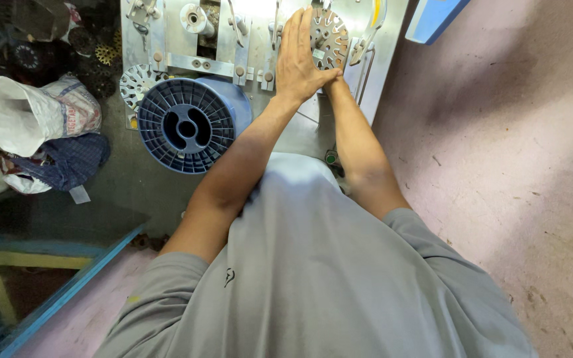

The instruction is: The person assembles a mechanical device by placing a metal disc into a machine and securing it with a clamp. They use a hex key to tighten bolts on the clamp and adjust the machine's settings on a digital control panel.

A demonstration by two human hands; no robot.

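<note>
Pressing left hand point(298, 56) (flat), slotted silvery round stator disc point(329, 36), right hand hidden

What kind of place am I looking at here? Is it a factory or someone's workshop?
Most likely a small workshop for winding motor coils. A metal machine plate with rollers and brackets carries a slotted round metal core, which the left hand lies flat against. A big blue ribbed spool stands beside it, and sacks sit nearby.
</note>
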